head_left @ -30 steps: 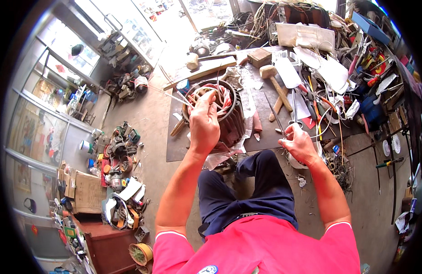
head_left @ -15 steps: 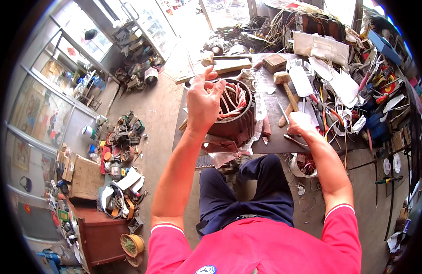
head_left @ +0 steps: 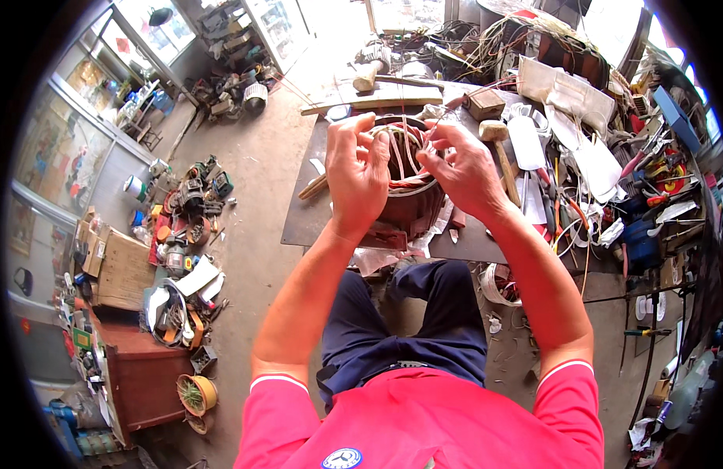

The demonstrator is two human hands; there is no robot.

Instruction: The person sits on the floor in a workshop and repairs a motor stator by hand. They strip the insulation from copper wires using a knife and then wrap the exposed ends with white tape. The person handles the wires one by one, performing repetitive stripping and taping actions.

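A dark cylindrical motor stator (head_left: 412, 217) stands at the table's near edge, its open end up, with red and white winding leads (head_left: 408, 181) looped inside the rim. Over the left side of that rim is my left hand (head_left: 360, 173), fingers curled and thumb pressed toward them. My right hand (head_left: 465, 166) reaches over the right side, thumb and forefinger pinched together close to the leads. Thin strands show near the fingertips, but what either hand pinches is too small to make out. A mallet (head_left: 496, 134) lies to the right, beyond my right wrist.
Across the table's far side lie a wooden board (head_left: 373, 100) and a wooden block (head_left: 486, 103). Tools, wires and white sheets (head_left: 584, 156) crowd the right. A white bucket (head_left: 498, 285) stands below the table edge. Motor parts (head_left: 193, 191) litter the floor at left.
My right hand has moved left from beside the mallet's handle to the stator's rim. My left hand stays at the stator, slightly further right. The whole view has shifted a little.
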